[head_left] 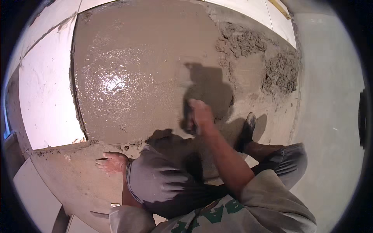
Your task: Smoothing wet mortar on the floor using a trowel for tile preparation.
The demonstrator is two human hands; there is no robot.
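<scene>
A wide sheet of wet grey mortar [128,77] covers the floor before me, smooth and shiny on its left and middle. My right hand [202,114] is wrapped round the handle of a dark trowel [187,119] at the mortar's lower right part. The trowel lies mostly in shadow, and its blade is hard to make out. Low on the left, my left hand [111,162] is open beside my knee, its fingers apart, over the bare floor [77,174] below the mortar's edge.
A large white tile [46,89] borders the mortar on the left, with more white tiles [248,13] along the far side. Rough clumps of mortar [281,72] lie at the right, near a pale wall [330,85]. White slabs [37,198] are at the lower left.
</scene>
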